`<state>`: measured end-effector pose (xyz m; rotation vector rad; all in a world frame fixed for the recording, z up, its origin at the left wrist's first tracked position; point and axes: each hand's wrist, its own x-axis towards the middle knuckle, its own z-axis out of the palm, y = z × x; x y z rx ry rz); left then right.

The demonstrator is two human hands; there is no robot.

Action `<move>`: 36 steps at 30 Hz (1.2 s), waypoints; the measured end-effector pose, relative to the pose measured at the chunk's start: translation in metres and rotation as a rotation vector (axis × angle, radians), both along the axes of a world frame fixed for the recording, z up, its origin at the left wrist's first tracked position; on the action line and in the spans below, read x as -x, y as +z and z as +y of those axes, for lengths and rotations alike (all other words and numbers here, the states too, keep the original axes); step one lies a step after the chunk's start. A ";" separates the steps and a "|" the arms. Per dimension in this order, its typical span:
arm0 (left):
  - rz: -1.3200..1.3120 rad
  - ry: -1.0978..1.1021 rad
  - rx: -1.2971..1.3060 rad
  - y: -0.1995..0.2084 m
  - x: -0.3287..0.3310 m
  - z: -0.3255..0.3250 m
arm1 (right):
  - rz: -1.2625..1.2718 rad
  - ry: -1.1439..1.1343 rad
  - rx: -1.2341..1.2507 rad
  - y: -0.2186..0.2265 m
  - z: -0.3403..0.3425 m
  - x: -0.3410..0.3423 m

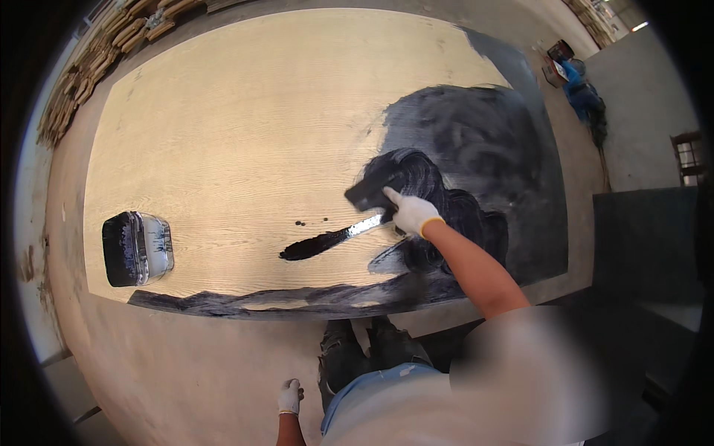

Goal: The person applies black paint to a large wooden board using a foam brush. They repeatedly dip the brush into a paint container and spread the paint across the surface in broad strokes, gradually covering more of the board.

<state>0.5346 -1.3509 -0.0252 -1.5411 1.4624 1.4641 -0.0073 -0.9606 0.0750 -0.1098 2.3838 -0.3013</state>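
Note:
My right hand (pixel 413 213), in a white glove with a yellow cuff, grips a dark rectangular pad (pixel 370 192) pressed flat to a big wood-grain board (pixel 245 141). Swirls of wet black paint (pixel 424 175) surround the pad. Just left of my hand, a thick glossy streak of black paint (pixel 320 244) slants across the bare grain, with a few small drops above it. My left hand (pixel 291 396), also gloved, hangs beside my leg, away from the board. Its fingers are loosely curled and no object shows in them.
A clear square tub (pixel 155 245) smeared with black paint stands on the board's left end. Dark coating covers the board's right side and near edge. Stacked wooden strips (pixel 89 70) lie far left. Blue material (pixel 581 93) sits past the far right corner, near a dark panel (pixel 645 241).

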 end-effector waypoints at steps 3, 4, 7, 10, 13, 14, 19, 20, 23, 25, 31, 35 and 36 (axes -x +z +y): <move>0.056 0.059 0.004 0.003 0.005 -0.006 | 0.002 -0.037 -0.061 0.002 0.031 0.000; 0.036 0.003 -0.003 0.000 0.011 -0.005 | 0.076 -0.100 -0.032 -0.015 0.041 0.013; 0.009 -0.105 -0.011 -0.001 0.015 -0.009 | 0.119 -0.184 0.061 -0.021 0.012 0.048; -0.001 -0.140 0.010 -0.006 0.018 -0.010 | 0.011 0.003 0.039 -0.008 -0.024 0.024; 0.031 -0.043 0.035 -0.003 0.009 -0.004 | -0.047 -0.063 -0.019 0.007 0.003 -0.036; 0.058 0.003 0.037 -0.004 0.009 -0.002 | -0.032 -0.168 -0.023 0.006 0.034 -0.045; -0.019 -0.122 0.014 -0.009 -0.001 0.005 | -0.154 -0.776 0.104 0.049 0.104 -0.035; -0.029 -0.137 0.000 -0.011 -0.005 0.005 | 0.029 -0.501 0.122 -0.019 0.132 -0.055; 0.001 -0.040 0.034 -0.011 -0.009 0.005 | -0.063 -0.268 -0.056 0.009 0.087 -0.103; 0.032 -0.083 0.010 -0.013 -0.001 0.004 | 0.019 -0.320 -0.008 0.002 0.104 -0.098; 0.144 -0.010 0.010 -0.006 0.034 -0.006 | 0.046 -0.440 -0.005 -0.005 0.060 -0.147; 0.137 -0.065 0.013 -0.002 0.039 0.001 | -0.208 -0.224 0.038 0.024 -0.008 -0.203; 0.117 -0.166 0.026 0.002 0.043 0.003 | -0.169 -0.210 0.040 0.024 -0.001 -0.200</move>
